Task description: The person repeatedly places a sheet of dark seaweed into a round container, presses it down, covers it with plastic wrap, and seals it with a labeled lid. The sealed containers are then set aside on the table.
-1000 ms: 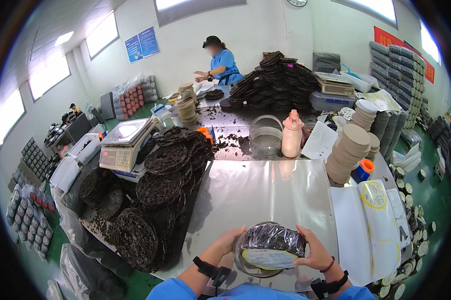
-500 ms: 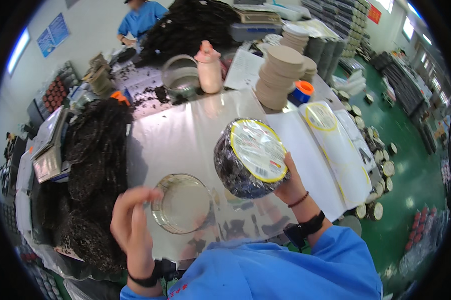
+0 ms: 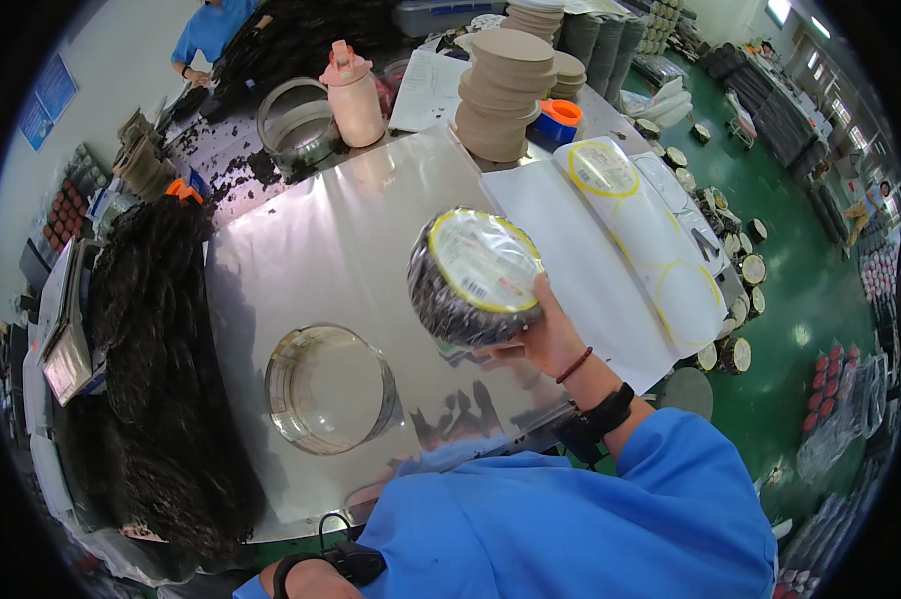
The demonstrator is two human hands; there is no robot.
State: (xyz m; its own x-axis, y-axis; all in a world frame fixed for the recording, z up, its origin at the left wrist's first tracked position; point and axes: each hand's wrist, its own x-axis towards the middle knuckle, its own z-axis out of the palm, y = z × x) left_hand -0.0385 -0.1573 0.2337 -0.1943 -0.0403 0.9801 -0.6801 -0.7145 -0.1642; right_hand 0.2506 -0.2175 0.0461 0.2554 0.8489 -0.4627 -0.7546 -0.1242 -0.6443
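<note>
1. Black and film-wrapped, the drum-shaped package (image 3: 445,295) sits in the right grip (image 3: 550,334) in the head view, tilted and seemingly raised over the metal-topped tabletop (image 3: 340,230). A round white label (image 3: 485,262) with a yellow rim faces up on it.
2. The right grip is closed around the package's near right edge: the thumb lies by the label's rim and the fingers reach underneath. The left grip is out of the picture, with just its forearm (image 3: 315,581) at the lower edge, so I cannot tell how it stands.
3. In my judgement the package has moderate weight; one hand bears it, though off-centre, so it may want to tip away from the grip. Its crinkled wrap looks slick, its filling firm but perhaps brittle at the rim.
4. The best hold would be a palm under the base, or one hand on each side of the wall. Pressing on the label could crease it, and pinching loose film could tear it.
5. Left of the right grip, apart from the package, a hollow ring (image 3: 283,384) stands on the tabletop. To the grip's right lie label sheets (image 3: 640,250); beyond it are a stack of discs (image 3: 500,95) and a pink bottle (image 3: 355,105).
</note>
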